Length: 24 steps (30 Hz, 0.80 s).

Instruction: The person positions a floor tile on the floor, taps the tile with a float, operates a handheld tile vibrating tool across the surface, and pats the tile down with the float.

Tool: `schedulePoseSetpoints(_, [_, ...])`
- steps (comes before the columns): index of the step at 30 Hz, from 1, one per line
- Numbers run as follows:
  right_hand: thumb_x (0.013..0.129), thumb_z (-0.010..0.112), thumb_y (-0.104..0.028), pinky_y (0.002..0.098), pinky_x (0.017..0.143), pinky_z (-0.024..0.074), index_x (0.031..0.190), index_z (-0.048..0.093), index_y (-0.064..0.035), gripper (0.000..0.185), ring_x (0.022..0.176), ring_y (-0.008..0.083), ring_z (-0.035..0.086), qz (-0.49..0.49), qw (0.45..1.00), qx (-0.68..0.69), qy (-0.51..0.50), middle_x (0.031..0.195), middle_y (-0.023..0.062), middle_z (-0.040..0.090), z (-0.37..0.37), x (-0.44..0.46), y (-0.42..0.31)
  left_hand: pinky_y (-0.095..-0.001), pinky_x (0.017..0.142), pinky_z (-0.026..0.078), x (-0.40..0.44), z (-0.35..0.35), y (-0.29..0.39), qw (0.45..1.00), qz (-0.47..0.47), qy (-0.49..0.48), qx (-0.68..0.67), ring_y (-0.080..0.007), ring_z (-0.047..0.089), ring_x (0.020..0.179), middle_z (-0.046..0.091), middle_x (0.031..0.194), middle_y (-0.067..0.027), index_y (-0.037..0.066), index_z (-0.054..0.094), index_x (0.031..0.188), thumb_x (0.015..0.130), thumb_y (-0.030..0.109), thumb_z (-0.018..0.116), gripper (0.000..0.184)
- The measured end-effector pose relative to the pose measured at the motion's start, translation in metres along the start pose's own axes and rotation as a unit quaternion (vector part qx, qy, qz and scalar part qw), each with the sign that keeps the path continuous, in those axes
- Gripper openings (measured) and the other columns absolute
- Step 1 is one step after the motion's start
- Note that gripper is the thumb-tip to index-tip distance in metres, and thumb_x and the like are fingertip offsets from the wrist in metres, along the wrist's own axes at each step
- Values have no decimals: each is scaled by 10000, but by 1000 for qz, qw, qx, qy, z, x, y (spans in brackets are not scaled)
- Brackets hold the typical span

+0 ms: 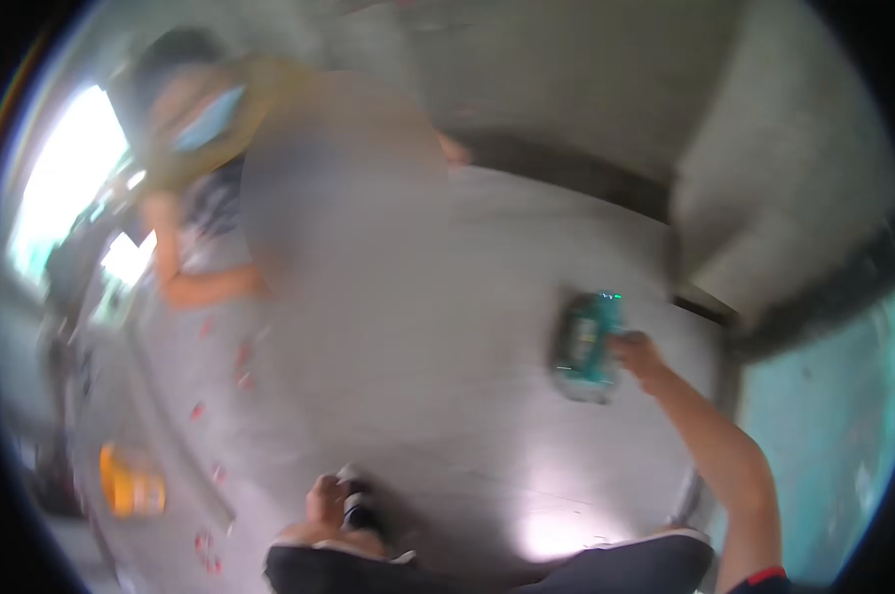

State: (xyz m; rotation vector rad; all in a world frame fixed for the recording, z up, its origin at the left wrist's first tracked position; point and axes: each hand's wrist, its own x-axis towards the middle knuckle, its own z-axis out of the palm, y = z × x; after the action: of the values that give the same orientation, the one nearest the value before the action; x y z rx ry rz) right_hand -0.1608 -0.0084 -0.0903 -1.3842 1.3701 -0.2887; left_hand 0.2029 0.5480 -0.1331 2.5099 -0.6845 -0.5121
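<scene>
My right hand (640,358) is stretched forward at the right, its fingers closed against the side of a teal-green hand-held tool (588,342). The tool is blurred and has small bright green spots at its top end; its exact kind does not show. It is over the grey floor (487,396), whether touching or held just above I cannot tell. I do not make out my left hand. At the bottom are my knees in dark shorts (621,572) and a black shoe or sandal (361,510).
A co-worker in a face mask (208,119) leans toward the floor at upper left, one forearm (215,287) reaching down. A smooth blurred patch covers the area beside them. Small red pieces (197,410) and a yellow container (131,483) are at left. Concrete walls (794,148) stand at right.
</scene>
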Motion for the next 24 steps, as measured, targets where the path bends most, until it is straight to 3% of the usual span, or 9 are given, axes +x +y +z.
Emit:
schedulePoseSetpoints(1, [855,715,-361,348,641,440,1006,679,-22,373,728,146,525,28,994,-101,12,838,59,615,5,6,-15,-426,804,544,-10,-12,33,996,-80,32,-23,-386,681,900,716,951,-177,45,675,1046,862,232,714,266])
schedulePoseSetpoints(6, [890,692,-255,401,830,516,1269,591,-8,463,970,240,636,77,995,-4,59,1113,106,643,42,53,1,-438,870,513,26,-42,-7,994,-53,96,14,-366,637,1020,677,1055,-168,62,667,1100,887,234,679,274])
schedulePoseSetpoints(8, [889,685,-201,421,867,524,1282,575,-8,452,1000,259,634,44,996,67,35,1110,112,640,39,86,43,-441,888,504,55,-56,0,993,-11,113,29,-362,619,1053,660,1097,-163,64,663,1110,892,225,672,271])
schedulePoseSetpoints(10, [893,657,-147,419,880,531,1270,571,0,414,1005,268,636,53,995,70,37,1089,112,638,51,61,19,-432,896,504,100,-61,13,990,50,129,41,-356,614,1066,649,1134,-159,60,658,1121,892,221,680,280])
schedulePoseSetpoints(15, [872,631,-51,433,836,520,1252,543,-6,393,985,274,614,160,985,27,53,1092,131,609,41,69,33,-441,990,449,247,-44,35,966,211,144,45,-366,549,1181,588,1240,-195,-14,581,1204,884,220,690,411])
schedulePoseSetpoints(17, [863,629,-59,429,822,519,1231,554,-1,380,971,273,612,191,976,-16,108,1070,133,615,53,54,13,-463,1121,342,311,-35,47,976,187,83,72,-385,418,1354,466,1428,-231,-25,472,1378,933,304,634,577])
schedulePoseSetpoints(20, [852,649,-95,416,816,517,1200,573,22,376,956,275,618,196,961,-110,162,1033,138,625,67,50,3,-469,1219,176,394,-9,44,975,137,112,133,-395,221,1483,276,1570,-263,-35,308,1507,975,422,546,740])
schedulePoseSetpoints(23, [822,688,-111,432,770,521,1183,598,26,396,850,279,632,181,956,-123,196,977,141,645,46,71,43,-460,1244,67,437,-28,41,993,-13,77,87,-386,84,1525,138,1621,-274,-65,189,1542,988,504,468,842])
schedulePoseSetpoints(24, [845,684,-107,443,751,519,1194,597,17,381,836,280,632,209,942,-163,205,960,144,646,67,58,14,-462,1243,67,447,-32,37,993,-15,88,81,-392,82,1523,134,1620,-277,-80,189,1535,982,505,467,851])
